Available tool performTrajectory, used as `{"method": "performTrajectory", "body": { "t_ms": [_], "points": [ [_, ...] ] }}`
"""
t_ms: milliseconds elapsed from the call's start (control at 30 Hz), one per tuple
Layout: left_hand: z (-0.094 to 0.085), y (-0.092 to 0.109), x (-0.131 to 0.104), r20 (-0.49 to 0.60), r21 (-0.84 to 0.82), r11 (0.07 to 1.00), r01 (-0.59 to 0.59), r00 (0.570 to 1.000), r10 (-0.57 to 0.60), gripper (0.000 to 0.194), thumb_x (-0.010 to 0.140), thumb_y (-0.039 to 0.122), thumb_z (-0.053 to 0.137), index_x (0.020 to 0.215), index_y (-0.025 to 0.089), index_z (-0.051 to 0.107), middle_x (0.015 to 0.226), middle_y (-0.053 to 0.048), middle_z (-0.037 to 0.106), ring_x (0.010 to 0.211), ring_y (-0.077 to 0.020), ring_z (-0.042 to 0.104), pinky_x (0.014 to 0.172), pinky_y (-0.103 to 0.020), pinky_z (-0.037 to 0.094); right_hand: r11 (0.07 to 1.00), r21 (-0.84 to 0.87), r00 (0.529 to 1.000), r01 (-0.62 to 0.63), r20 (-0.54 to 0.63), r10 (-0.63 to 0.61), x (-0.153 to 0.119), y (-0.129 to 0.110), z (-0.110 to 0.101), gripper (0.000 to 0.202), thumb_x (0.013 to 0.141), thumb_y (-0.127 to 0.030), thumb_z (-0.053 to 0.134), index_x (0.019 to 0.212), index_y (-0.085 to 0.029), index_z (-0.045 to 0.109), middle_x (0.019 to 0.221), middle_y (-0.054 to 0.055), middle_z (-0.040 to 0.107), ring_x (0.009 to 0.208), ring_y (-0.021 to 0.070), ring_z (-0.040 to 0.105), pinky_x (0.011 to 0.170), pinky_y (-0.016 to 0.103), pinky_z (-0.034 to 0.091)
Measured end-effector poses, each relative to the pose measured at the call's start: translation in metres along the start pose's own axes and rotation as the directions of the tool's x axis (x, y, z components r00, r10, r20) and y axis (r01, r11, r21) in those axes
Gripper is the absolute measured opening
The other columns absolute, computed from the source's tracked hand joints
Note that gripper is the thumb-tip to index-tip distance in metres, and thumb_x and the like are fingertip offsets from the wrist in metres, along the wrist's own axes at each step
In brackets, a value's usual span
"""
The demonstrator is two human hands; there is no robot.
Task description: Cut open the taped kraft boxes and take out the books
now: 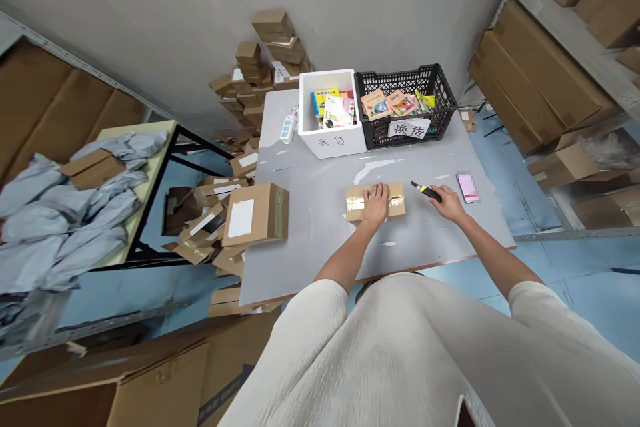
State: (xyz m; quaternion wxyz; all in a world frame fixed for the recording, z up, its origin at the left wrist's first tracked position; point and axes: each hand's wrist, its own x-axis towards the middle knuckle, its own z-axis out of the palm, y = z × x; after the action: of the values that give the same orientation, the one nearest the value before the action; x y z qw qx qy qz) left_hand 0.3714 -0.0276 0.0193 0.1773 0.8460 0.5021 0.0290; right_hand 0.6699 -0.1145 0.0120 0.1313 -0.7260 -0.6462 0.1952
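A small taped cardboard box [353, 205] lies on the grey table in front of me, with shiny clear tape across its top. My left hand [377, 203] holds it down from above, fingers bent over the top toward its far edge. To the right of the box, my right hand [447, 203] is closed around a black and yellow utility knife [427, 192]. The knife's dark blade points left toward the box, apart from it. A pink, phone-like flat object [468, 187] lies just right of my right hand.
On the grey table [310, 250] stand a larger cardboard box [253, 215], a white bin [334, 145] of books and a black crate [440, 121] of booklets. A power strip [287, 129] lies beside the bin. Grey mailer bags [95, 220] cover a side table at left.
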Motion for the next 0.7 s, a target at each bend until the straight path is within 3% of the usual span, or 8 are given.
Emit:
{"method": "performTrajectory", "body": {
  "t_ms": [133, 300, 500, 700],
  "points": [
    [-0.009, -0.002, -0.007, -0.005, -0.037, 0.999, 0.003, 1.0, -0.003, 0.064, 0.11, 0.033, 0.037, 0.174, 0.026, 0.034, 0.181, -0.016, 0.036, 0.169, -0.031, 0.028, 0.132, -0.055, 0.021, 0.997, 0.07, 1.0, 0.015, 0.013, -0.016, 0.014, -0.017, 0.003, 0.054, 0.103, -0.047, 0.053, 0.15, -0.024, 0.067, 0.133, 0.017, 0.068, 0.125, 0.0382, 0.061, 0.107, 0.05, 0.048],
    [-0.023, -0.02, -0.033, -0.033, -0.069, 0.993, 0.092, 0.995, -0.094, 0.065, 0.109, 0.045, 0.046, 0.172, 0.028, 0.036, 0.182, -0.015, 0.032, 0.168, -0.034, 0.027, 0.132, -0.055, 0.023, 0.98, 0.152, 0.99, 0.128, 0.033, -0.134, 0.048, -0.065, 0.017, 0.053, 0.103, -0.049, 0.054, 0.147, -0.023, 0.068, 0.137, 0.017, 0.07, 0.128, 0.0372, 0.06, 0.11, 0.048, 0.047],
    [-0.023, -0.049, -0.066, 0.0, -0.056, 0.974, 0.222, 0.975, -0.222, 0.08, 0.099, 0.061, 0.069, 0.167, 0.029, 0.041, 0.166, -0.018, 0.047, 0.15, -0.0385, 0.046, 0.122, -0.05, 0.036, 0.967, 0.135, 0.961, 0.218, 0.143, -0.237, 0.081, -0.125, 0.037, 0.045, 0.102, -0.046, 0.053, 0.136, -0.023, 0.073, 0.146, 0.015, 0.07, 0.137, 0.0388, 0.056, 0.114, 0.051, 0.041],
    [-0.025, -0.065, -0.074, 0.029, 0.004, 0.992, 0.128, 0.991, -0.128, 0.049, 0.104, 0.049, 0.067, 0.149, 0.033, 0.055, 0.155, -0.014, 0.055, 0.143, -0.0339, 0.05, 0.117, -0.046, 0.038, 0.989, 0.076, 0.981, 0.126, 0.136, -0.135, 0.082, -0.133, 0.043, 0.045, 0.101, -0.049, 0.055, 0.131, -0.023, 0.075, 0.138, 0.016, 0.074, 0.132, 0.04, 0.059, 0.111, 0.053, 0.041]
  ]
}}
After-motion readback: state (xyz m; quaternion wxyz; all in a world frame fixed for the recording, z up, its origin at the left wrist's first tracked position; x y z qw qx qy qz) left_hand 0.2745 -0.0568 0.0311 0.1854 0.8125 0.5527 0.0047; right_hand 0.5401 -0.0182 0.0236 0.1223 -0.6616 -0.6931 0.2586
